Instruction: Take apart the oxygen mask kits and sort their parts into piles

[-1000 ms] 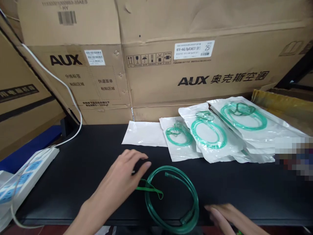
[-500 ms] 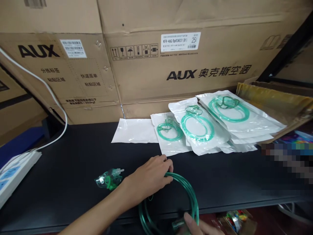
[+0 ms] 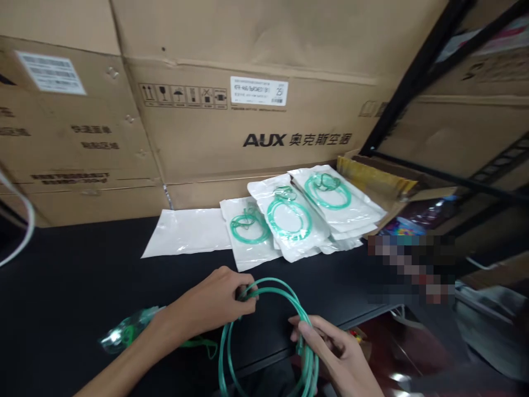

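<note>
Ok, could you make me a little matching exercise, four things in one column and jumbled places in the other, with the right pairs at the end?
Things
1. left hand
2. cardboard box
3. right hand
4. green-and-clear mask

Places
A. on the dark table, partly hidden by the left forearm
B. at the right side of the green tubing coil
C. at the upper left of the green tubing coil
D. standing behind the white packets, printed with "AUX"

Pairs: 1-C, 2-D, 3-B, 4-A
</note>
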A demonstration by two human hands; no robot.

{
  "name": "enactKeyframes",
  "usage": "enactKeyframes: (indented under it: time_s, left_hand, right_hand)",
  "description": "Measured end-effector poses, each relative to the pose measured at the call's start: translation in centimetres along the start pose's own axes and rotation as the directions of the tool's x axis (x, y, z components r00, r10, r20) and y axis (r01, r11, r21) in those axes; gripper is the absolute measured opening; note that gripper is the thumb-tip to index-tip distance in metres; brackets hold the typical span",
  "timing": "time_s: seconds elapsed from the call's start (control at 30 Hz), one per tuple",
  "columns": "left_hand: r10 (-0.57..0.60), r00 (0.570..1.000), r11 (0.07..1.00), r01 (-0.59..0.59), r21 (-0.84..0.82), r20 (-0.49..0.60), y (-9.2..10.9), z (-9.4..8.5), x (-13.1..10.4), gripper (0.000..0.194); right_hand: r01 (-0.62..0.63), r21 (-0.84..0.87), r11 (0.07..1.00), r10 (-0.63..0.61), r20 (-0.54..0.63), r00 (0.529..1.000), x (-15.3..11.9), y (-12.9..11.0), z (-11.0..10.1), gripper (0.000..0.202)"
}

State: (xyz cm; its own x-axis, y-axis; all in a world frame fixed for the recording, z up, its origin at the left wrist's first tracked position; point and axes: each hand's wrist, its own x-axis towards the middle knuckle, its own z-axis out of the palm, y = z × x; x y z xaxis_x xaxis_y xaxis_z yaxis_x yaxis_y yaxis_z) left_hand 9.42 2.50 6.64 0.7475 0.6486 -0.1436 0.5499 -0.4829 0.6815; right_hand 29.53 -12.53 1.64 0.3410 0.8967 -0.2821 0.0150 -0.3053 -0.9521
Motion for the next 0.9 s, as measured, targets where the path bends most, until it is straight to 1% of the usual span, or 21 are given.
enactKeyframes:
  time_s: [0.03,0.07,0.1,0.13,0.17,0.23,0.27,0.3,0.37,0.47,0.57,0.67,0.8,0.83,0.9]
  left_hand:
    - [-0.027,1.000,0.998,0.027,-0.050,0.016,0.1,-0.1,-0.1,0.029]
    - [-0.055,0.998,0.993,0.059,-0.103,0.033,0.2,-0.3,-0.2,0.031]
    - [-0.082,0.996,0.984,0.088,-0.154,0.045,0.3,-0.5,-0.3,0.033]
    - [-0.098,0.994,0.975,0.105,-0.196,0.045,0.4,-0.7,-0.4,0.035]
    - [-0.103,0.994,0.968,0.106,-0.226,0.028,0.5,-0.9,-0.5,0.037]
    - [-0.093,0.994,0.964,0.077,-0.255,-0.051,0.6,-1.4,-0.7,0.038]
    - [-0.091,0.991,0.961,0.062,-0.270,-0.094,0.7,-1.7,-0.7,0.038]
    - [-0.095,0.985,0.956,0.050,-0.288,-0.142,0.8,-1.9,-0.8,0.038]
    - [-0.117,0.963,0.943,0.031,-0.330,-0.244,0.8,-2.4,-1.0,0.040]
    - [-0.167,0.924,0.921,0.021,-0.389,-0.343,0.9,-3.2,-1.7,0.043]
    - [-0.237,0.877,0.907,0.047,-0.418,-0.417,0.9,-4.2,-2.9,0.043]
    - [-0.323,0.823,0.892,0.101,-0.440,-0.467,1.0,-4.9,-4.5,0.044]
    - [-0.395,0.713,0.895,0.156,-0.418,-0.580,0.5,-5.3,-6.5,0.041]
    - [-0.407,0.704,0.893,0.174,-0.414,-0.582,0.2,-5.3,-6.8,0.041]
    - [-0.427,0.709,0.887,0.207,-0.413,-0.561,-0.5,-5.2,-7.4,0.043]
  right_hand:
    - [0.076,-0.086,0.993,-0.083,-0.078,0.994,0.4,0.3,-1.1,0.052]
    - [0.148,-0.204,0.968,-0.180,-0.151,0.972,0.8,0.7,-2.6,0.053]
    - [0.225,-0.382,0.896,-0.323,-0.214,0.922,1.1,1.1,-4.6,0.052]
    - [0.252,-0.603,0.757,-0.533,-0.347,0.771,1.5,1.5,-6.9,0.053]
    - [0.214,-0.678,0.703,-0.611,-0.422,0.670,1.8,1.9,-9.4,0.056]
    - [0.105,-0.742,0.662,-0.669,-0.521,0.530,2.3,2.8,-14.4,0.065]
    - [0.052,-0.765,0.642,-0.689,-0.546,0.477,2.4,3.2,-16.6,0.067]
    - [0.014,-0.786,0.618,-0.700,-0.542,0.464,2.6,3.6,-18.5,0.066]
    - [-0.041,-0.814,0.580,-0.708,-0.528,0.469,3.1,4.2,-21.4,0.064]
    - [-0.085,-0.838,0.538,-0.702,-0.502,0.506,4.2,5.0,-23.9,0.060]
    - [-0.104,-0.854,0.510,-0.692,-0.479,0.540,5.4,5.7,-25.3,0.055]
    - [-0.113,-0.871,0.478,-0.690,-0.452,0.565,6.3,6.1,-26.2,0.055]
    - [-0.093,-0.909,0.405,-0.717,-0.379,0.585,6.5,6.3,-26.8,0.057]
    - [-0.079,-0.921,0.383,-0.726,-0.352,0.591,6.5,6.1,-26.9,0.057]
    - [-0.042,-0.939,0.340,-0.739,-0.295,0.605,6.4,5.7,-26.9,0.057]
